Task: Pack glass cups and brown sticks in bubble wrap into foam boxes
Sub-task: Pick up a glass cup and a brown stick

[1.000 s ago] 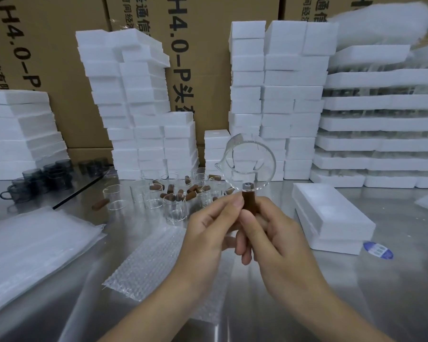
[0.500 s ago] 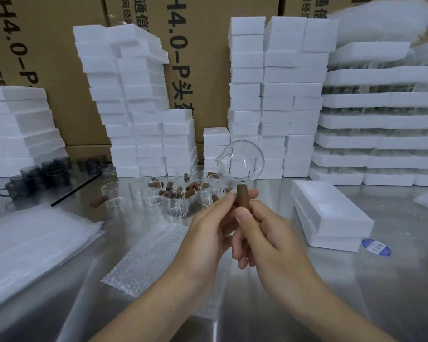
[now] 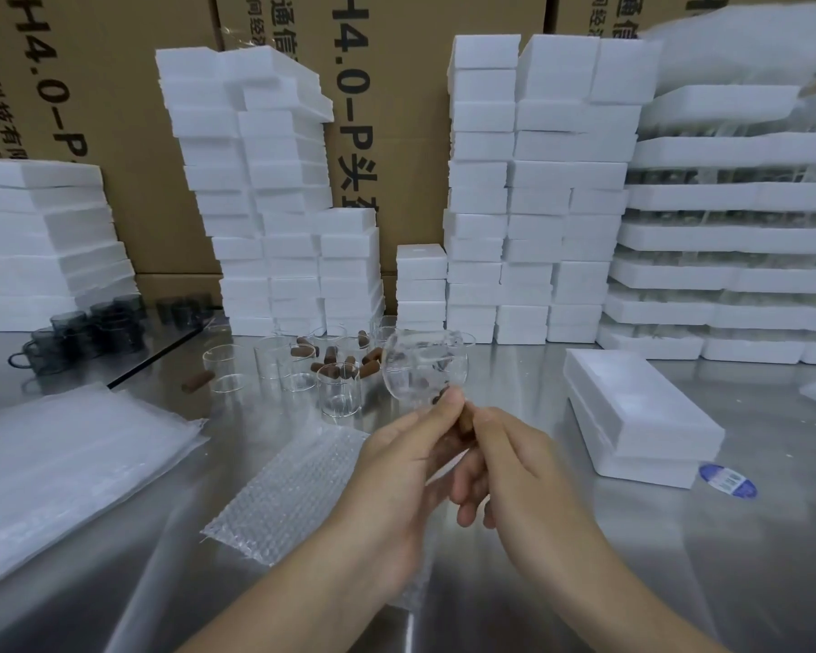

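Now left hand [image 3: 396, 468] and right hand [image 3: 524, 468] pinch brown stick [image 3: 466, 419], glass cup [image 3: 422, 369] lower.

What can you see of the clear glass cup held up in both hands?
The glass cup is clear, rounded and thin-walled; it is blurred, so rim detail is unclear. A brown stick juts from its lower side like a handle. The left hand and right hand both pinch that stick, holding the cup in the air above the steel table.
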A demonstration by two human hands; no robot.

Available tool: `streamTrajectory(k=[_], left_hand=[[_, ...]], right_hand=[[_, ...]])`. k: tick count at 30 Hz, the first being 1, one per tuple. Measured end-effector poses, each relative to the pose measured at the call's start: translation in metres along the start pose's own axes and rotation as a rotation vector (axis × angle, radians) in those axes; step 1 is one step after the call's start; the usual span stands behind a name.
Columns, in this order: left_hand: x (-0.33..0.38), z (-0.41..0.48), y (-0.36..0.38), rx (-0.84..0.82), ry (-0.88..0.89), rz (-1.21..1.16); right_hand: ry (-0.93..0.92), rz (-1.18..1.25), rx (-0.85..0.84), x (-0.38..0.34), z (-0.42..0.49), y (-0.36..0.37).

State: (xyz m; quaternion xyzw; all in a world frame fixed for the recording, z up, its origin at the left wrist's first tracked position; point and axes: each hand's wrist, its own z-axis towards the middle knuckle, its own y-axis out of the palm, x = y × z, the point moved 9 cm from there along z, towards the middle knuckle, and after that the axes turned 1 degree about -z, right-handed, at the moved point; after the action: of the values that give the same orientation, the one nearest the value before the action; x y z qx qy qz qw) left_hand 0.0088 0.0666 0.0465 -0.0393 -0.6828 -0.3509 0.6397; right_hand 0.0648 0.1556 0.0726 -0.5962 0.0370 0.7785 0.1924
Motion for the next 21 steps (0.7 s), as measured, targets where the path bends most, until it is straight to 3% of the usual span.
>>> streamTrajectory(k=[4,10,17,21], left_hand=[[0.003,-0.002,-0.016,0.139,0.009,0.076],[0.006,-0.004,-0.018,0.177,0.020,0.123],[0.048,-0.015,-0.001,0.116,0.287,0.128],[0.057,-0.023,0.007,0.078,0.317,0.102]], right_hand=[[0.009,-0.171,-0.080,0.004,-0.001,0.006],[0.057,-0.011,-0.179,0.005,0.000,0.012],[-0.228,0.048,-0.158,-0.031,-0.011,0.013],[-0.312,0.024,-0.133,-0.041,-0.018,0.011]])
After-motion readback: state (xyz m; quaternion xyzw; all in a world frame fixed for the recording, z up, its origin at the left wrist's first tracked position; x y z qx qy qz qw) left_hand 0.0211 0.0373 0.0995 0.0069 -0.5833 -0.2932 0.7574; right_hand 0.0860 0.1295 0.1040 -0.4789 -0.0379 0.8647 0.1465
